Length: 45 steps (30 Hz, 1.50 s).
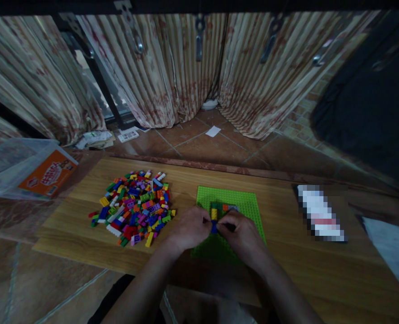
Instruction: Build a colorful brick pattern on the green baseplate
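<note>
A green studded baseplate (228,192) lies on the wooden table, with both hands over it. My left hand (193,226) is closed, its fingertips against the left side of a blue toy brick (214,227). From the right, my right hand (240,230) pinches at the same blue brick. Just behind it on the plate sits a yellow brick (214,214). Beyond that runs a short row with a dark green brick (216,205) and an orange brick (225,207). The fingers partly hide the bricks and the plate's middle.
A big heap of mixed toy bricks (137,207) covers the table (74,225) left of the plate. A clear plastic box (3,157) with an orange label stands beyond the left end. At right lie a blurred-out flat object (321,213) and a pale sheet (390,247).
</note>
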Tool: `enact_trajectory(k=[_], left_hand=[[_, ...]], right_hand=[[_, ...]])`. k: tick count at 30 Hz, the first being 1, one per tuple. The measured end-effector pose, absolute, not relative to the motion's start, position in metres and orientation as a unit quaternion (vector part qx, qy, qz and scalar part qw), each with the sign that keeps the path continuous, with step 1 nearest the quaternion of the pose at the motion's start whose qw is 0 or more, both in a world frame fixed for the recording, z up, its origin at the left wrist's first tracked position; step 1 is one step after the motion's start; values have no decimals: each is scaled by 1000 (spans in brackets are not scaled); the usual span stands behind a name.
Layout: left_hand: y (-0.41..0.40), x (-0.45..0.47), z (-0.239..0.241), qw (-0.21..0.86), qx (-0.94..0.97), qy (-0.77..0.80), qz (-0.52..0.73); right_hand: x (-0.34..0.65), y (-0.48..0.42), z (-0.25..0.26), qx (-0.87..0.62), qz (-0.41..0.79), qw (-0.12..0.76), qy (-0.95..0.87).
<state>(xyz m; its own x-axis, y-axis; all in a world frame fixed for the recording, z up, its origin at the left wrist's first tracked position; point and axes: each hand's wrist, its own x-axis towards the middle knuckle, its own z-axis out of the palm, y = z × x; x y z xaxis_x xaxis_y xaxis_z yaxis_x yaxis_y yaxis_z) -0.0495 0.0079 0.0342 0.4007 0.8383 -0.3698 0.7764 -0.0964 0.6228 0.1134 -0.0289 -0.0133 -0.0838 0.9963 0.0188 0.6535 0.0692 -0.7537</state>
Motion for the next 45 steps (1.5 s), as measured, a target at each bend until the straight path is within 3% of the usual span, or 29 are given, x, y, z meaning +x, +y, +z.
enact_trajectory(k=[45], left_hand=[[14,-47,21,430,709,556,58]], right_hand=[[118,-25,-17,-608,319,281,-671]])
